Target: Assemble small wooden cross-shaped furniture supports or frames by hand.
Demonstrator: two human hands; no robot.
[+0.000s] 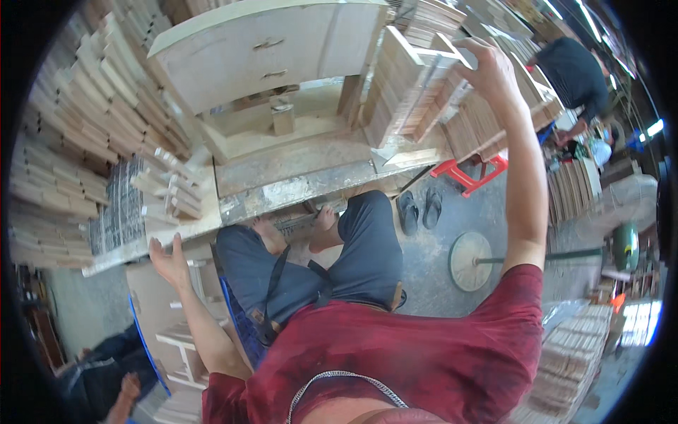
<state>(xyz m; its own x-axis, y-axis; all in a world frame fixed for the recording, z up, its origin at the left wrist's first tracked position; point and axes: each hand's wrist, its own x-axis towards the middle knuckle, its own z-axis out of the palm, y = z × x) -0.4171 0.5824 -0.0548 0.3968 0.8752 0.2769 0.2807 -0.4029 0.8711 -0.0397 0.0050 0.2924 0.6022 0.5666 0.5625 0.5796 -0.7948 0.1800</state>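
My right hand [489, 69] is stretched far forward to the right, its fingers curled at the upper end of a pale wooden board [445, 45] in a group of upright boards. What lies behind the fingertips is partly hidden. At the lower left, my left hand [169, 263] is held near the workbench edge, fingers apart and nothing in it. Just beyond it lie several short wooden strips [182, 196]. A pale wooden cabinet [265, 53] with two small handles stands ahead on the workbench [296, 185], a small wooden block [283, 119] inside its open lower part.
Stacked wooden strips [92, 106] rise at the left. A red plastic stool [473, 174], black sandals [419, 210] and a round-based stand [471, 261] are on the floor at the right. One person [571, 74] bends at the far right; another [106, 389] is at lower left.
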